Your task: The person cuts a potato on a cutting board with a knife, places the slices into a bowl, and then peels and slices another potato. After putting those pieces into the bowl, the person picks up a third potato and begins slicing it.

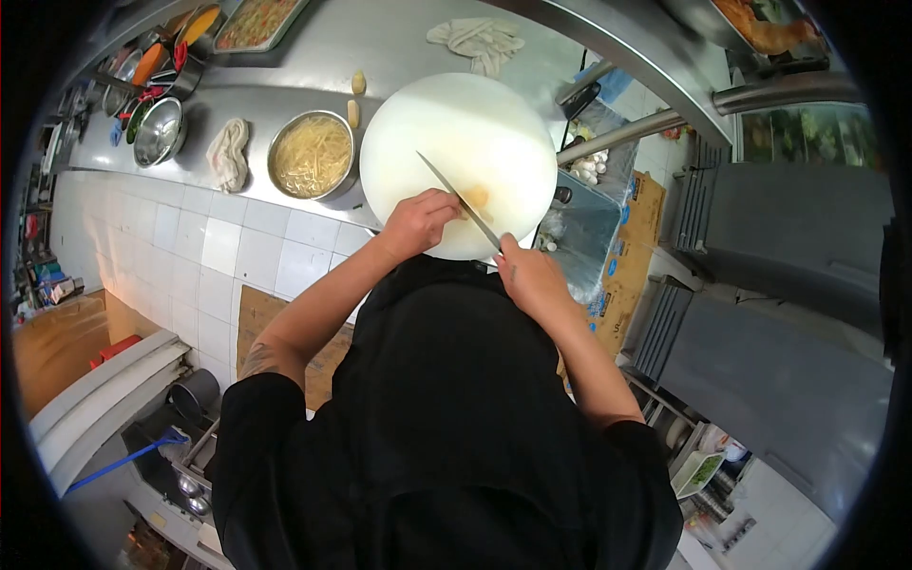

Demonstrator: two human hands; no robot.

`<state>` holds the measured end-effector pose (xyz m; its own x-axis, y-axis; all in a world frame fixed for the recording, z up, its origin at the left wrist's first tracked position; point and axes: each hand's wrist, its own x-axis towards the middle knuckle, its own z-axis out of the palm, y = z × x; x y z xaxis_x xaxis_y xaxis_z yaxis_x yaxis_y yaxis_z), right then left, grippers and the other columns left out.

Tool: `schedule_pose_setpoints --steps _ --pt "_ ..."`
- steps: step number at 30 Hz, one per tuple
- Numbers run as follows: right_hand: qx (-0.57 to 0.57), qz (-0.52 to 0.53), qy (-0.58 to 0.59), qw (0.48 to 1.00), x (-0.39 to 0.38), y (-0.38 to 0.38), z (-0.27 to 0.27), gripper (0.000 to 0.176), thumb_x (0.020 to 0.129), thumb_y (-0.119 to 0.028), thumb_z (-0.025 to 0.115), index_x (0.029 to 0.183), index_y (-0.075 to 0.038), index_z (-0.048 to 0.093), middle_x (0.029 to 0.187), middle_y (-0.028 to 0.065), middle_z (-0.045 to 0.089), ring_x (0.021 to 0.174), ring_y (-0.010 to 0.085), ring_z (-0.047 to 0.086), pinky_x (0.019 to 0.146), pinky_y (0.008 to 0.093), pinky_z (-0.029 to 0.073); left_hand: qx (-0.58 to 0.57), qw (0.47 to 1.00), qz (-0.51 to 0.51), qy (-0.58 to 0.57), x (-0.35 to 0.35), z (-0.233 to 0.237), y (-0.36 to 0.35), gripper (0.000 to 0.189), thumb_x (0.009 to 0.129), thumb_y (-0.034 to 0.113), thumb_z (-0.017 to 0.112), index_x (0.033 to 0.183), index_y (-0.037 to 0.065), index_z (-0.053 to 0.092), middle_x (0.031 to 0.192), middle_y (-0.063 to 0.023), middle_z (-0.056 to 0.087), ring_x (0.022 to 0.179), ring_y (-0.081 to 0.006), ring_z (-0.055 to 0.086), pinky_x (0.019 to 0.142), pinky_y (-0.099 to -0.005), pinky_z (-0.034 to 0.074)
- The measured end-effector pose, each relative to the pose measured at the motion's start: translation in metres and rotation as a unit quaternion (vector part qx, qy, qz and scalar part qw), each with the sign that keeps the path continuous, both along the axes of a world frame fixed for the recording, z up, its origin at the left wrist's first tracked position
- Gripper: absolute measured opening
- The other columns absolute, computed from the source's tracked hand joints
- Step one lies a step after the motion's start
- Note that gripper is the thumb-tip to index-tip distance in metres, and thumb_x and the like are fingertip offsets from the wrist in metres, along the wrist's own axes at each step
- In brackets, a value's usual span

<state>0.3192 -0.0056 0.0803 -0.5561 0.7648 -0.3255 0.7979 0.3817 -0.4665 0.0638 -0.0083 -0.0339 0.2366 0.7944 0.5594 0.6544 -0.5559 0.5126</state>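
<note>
My right hand (pixel 534 277) is wrapped round the handle of a kitchen knife (pixel 440 175), its long blade slanting across a round white cutting board (pixel 408 114). My left hand (pixel 423 224) rests on the board with fingers curled at the near side of the blade. Whatever those fingers press down on is mostly hidden. Just past the blade lie thin pale yellow slices (pixel 476 197). To the left of the board stands a metal bowl of pale yellow strips (pixel 311 157). Two small peeled yellowish pieces, one (pixel 353 114) nearer and another (pixel 358 83) farther back, lie beside the board.
A crumpled white cloth (pixel 228 155) and an empty steel bowl (pixel 160 132) sit farther left on the steel counter. Another cloth (pixel 478 42) lies behind the board. A tray of chopped food (pixel 256 24) stands at the back. Metal rails (pixel 622 133) run along the right.
</note>
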Motion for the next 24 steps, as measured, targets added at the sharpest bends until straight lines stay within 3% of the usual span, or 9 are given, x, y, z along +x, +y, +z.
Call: schedule_pose_setpoints --steps 2,7,10,16,19,24 --pt "-0.007 0.009 -0.016 1.0 0.001 0.001 0.01 0.022 0.108 -0.022 0.06 0.118 -0.005 0.051 0.081 0.0269 0.072 0.081 0.0514 0.072 0.072 0.0633 0.053 -0.003 1.0 -0.001 0.005 -0.001 0.0 0.001 0.02 0.078 -0.009 0.069 0.09 0.005 0.075 0.102 -0.0047 0.074 0.094 -0.0253 0.074 0.075 -0.0371 0.063" --pt "0.012 0.0 -0.006 1.0 -0.011 0.007 -0.036 0.021 0.107 -0.02 0.062 0.117 -0.005 0.051 0.08 0.0253 0.073 0.08 0.051 0.072 0.071 0.063 0.053 -0.004 1.0 0.01 0.003 -0.001 -0.001 -0.001 0.021 0.077 -0.009 0.069 0.09 0.006 0.075 0.102 -0.0044 0.075 0.095 -0.025 0.075 0.076 -0.0367 0.063" --pt "-0.003 0.012 -0.04 0.999 -0.002 0.001 0.008 0.021 0.107 -0.021 0.062 0.117 -0.005 0.051 0.08 0.0251 0.073 0.081 0.0506 0.072 0.072 0.0622 0.054 -0.01 1.0 0.003 0.005 -0.001 0.0 0.0 0.022 0.076 -0.01 0.068 0.09 0.005 0.075 0.102 -0.0042 0.075 0.094 -0.0252 0.074 0.075 -0.0371 0.063" --pt "0.006 0.007 -0.025 1.0 -0.013 0.009 -0.033 0.021 0.108 -0.021 0.061 0.116 -0.005 0.051 0.08 0.025 0.073 0.081 0.051 0.072 0.072 0.0618 0.054 0.008 1.0 0.009 -0.008 -0.001 -0.001 -0.001 0.023 0.074 -0.011 0.068 0.089 0.005 0.074 0.103 -0.0048 0.074 0.095 -0.0257 0.074 0.075 -0.0372 0.062" --pt "-0.009 0.012 -0.036 0.999 -0.003 0.002 0.008 0.02 0.109 -0.022 0.06 0.113 -0.005 0.051 0.079 0.0252 0.072 0.081 0.051 0.072 0.072 0.0618 0.054 -0.002 1.0 0.001 0.013 -0.002 -0.002 -0.001 0.024 0.074 -0.011 0.069 0.09 0.005 0.074 0.103 -0.0053 0.074 0.095 -0.0258 0.074 0.075 -0.0372 0.063" --pt "0.003 0.003 -0.014 1.0 -0.01 0.007 -0.028 0.019 0.109 -0.022 0.06 0.112 -0.005 0.051 0.079 0.0258 0.072 0.08 0.0506 0.072 0.072 0.0622 0.054 0.02 1.0 0.005 0.004 0.0 -0.003 -0.001 0.02 0.073 -0.007 0.068 0.088 0.005 0.073 0.107 -0.0038 0.072 0.097 -0.0224 0.072 0.075 -0.0344 0.063"
